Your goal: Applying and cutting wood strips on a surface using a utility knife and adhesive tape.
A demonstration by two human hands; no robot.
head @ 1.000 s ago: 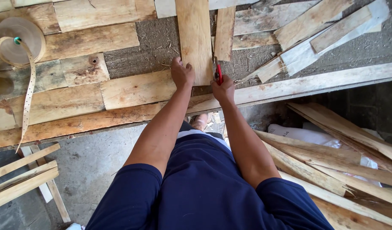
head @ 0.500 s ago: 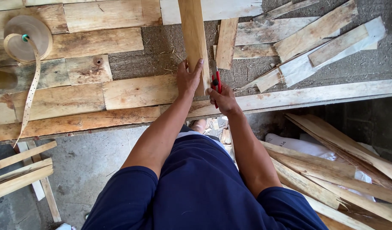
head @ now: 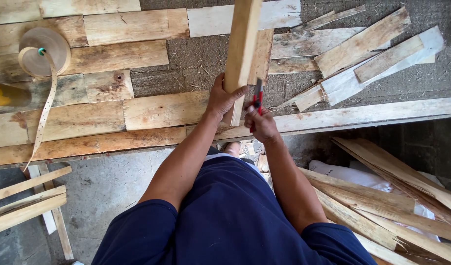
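My left hand [head: 223, 97] grips the near end of a pale wooden plank [head: 242, 46], which is tilted up off the plank workbench [head: 152, 110] and runs away from me to the top of the view. Just to its right, my right hand [head: 261, 123] is closed around a red-handled tool [head: 257, 97] that points up beside the plank. The two hands are almost touching. A narrower darker board [head: 261, 55] lies on the bench under the raised plank.
A roll of perforated tan strap [head: 41, 54] sits at the bench's back left with its tail hanging over the front edge. A yellow object [head: 5, 93] is at the far left. Loose boards lie at the back right [head: 372, 54], and slats are stacked on the floor [head: 382, 206].
The plank lay flat on the bench under my left palm; my left hand has now gripped its near end and lifted it upright. My right hand with the red tool stayed beside it.
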